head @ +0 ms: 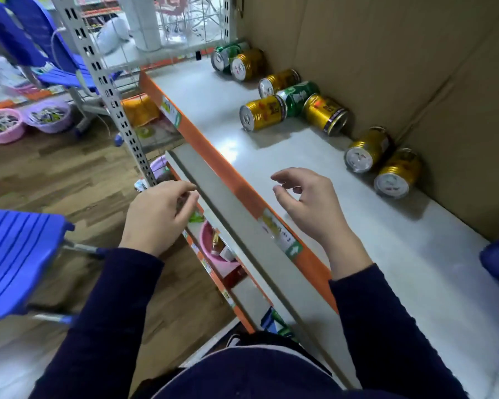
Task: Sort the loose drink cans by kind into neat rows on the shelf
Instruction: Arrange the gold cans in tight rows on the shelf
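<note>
Head view, the only one. Step in hand: the very start of sorting, with no can lifted and no row formed. All cans lie on their sides on the grey shelf [271,156], scattered along the cardboard back wall [386,53]. Count: six gold cans [261,112] and two green cans [297,97]; the far green one is partly hidden behind a gold one, so a third cannot be ruled out. The right hand [308,203] hovers over the shelf front with fingers loosely curled, holding nothing. The left hand [159,214] is likewise loose and empty, by the lower shelf's edge. Next move, by my judgement: reach to the nearest gold can [392,180], grip it round its side and stand it upright.
</note>
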`<state>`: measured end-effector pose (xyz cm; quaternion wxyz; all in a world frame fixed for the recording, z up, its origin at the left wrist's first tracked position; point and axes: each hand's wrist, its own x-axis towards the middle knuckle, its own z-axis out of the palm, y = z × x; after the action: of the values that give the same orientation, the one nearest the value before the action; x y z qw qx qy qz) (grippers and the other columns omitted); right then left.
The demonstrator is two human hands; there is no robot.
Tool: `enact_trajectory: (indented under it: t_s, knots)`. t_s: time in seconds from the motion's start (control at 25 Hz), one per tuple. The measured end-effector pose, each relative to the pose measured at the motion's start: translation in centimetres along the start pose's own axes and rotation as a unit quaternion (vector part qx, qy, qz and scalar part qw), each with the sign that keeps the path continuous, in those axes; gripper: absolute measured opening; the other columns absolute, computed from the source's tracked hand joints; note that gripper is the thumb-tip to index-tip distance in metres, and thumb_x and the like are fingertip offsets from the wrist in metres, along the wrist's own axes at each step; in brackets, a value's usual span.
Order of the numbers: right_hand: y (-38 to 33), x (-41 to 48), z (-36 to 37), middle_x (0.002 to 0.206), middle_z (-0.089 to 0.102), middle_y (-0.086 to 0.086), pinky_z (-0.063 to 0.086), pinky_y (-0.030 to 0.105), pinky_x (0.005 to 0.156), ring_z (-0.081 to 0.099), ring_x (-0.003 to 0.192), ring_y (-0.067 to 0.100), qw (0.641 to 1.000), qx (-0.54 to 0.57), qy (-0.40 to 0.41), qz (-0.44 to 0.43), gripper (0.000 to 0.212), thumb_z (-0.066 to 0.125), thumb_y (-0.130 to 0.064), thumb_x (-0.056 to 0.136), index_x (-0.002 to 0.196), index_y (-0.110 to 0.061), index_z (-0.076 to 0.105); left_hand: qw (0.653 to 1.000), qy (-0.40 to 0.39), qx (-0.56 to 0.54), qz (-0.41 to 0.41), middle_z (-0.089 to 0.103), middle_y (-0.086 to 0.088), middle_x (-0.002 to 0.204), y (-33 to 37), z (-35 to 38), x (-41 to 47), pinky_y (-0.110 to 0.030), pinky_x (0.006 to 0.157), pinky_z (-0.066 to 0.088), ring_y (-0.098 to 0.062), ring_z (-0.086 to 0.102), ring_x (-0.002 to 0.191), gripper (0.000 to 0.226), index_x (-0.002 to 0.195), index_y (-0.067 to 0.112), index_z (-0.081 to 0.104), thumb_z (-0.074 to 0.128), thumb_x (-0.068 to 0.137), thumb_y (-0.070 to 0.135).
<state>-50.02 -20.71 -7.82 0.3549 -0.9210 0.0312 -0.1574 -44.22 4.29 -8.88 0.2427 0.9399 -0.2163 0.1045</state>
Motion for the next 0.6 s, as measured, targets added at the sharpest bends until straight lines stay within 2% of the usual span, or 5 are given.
enact_trajectory:
  t_s: [0.08, 0.24, 0.36, 0.44, 0.6]
  knots:
    - [0.6, 2.3, 0.8, 0.103, 0.067, -0.005, 0.048, 0.024, 0.082, 0.061, 0.090, 0.010, 1.000, -0.006, -0.007, 0.025, 0.019, 0.061, -0.019, 0.089, 0.107, -0.019, 0.069, 1.000, -0.011, -0.012, 0.003, 0.069, -0.002, 0.096, -1.0, 0.8, 2.5, -0.028, 0.066, 0.043, -0.020, 0.064, 0.084, 0.023, 0.109, 0.015, 0.069, 0.055, 0.094, 0.026]
    - [1.3, 6.8, 3.0, 0.100, 0.067, -0.003, 0.045, 0.008, 0.071, 0.059, 0.084, 0.008, 0.997, -0.015, 0.018, 0.067, 0.016, 0.062, -0.017, 0.089, 0.103, -0.017, 0.070, 0.998, -0.011, -0.044, 0.033, 0.069, -0.004, 0.100, -3.6, 2.5, 8.4, -0.038, 0.075, 0.052, -0.023, 0.065, 0.087, 0.024, 0.110, 0.012, 0.069, 0.055, 0.095, 0.025]
    - [1.5, 10.8, 4.6, 0.088, 0.068, -0.001, 0.052, 0.030, 0.075, 0.061, 0.078, 0.011, 0.983, -0.020, 0.142, 0.118, 0.011, 0.063, -0.021, 0.089, 0.096, -0.015, 0.069, 0.995, -0.009, -0.065, 0.071, 0.067, -0.004, 0.106, -5.8, 3.6, 14.4, -0.036, 0.081, 0.049, -0.024, 0.062, 0.096, 0.023, 0.110, 0.012, 0.069, 0.057, 0.094, 0.024]
    - [1.2, 13.9, 5.7, 0.091, 0.067, -0.001, 0.053, 0.038, 0.077, 0.062, 0.084, 0.015, 0.963, -0.036, 0.184, 0.194, 0.028, 0.062, -0.039, 0.088, 0.105, -0.017, 0.063, 0.990, -0.017, -0.094, 0.102, 0.066, -0.006, 0.106, -7.5, 4.1, 18.6, -0.035, 0.082, 0.047, -0.026, 0.062, 0.097, 0.021, 0.108, 0.011, 0.069, 0.059, 0.093, 0.021]
    - [-0.5, 19.7, 8.8, 0.106, 0.062, 0.008, 0.049, 0.038, 0.077, 0.060, 0.093, 0.030, 0.904, -0.057, 0.202, 0.372, 0.067, 0.055, -0.068, 0.079, 0.120, -0.018, 0.037, 0.971, -0.082, -0.118, 0.190, 0.066, -0.004, 0.106, -10.0, 5.0, 27.2, -0.036, 0.078, 0.049, -0.026, 0.063, 0.093, 0.022, 0.110, 0.015, 0.069, 0.059, 0.092, 0.024]
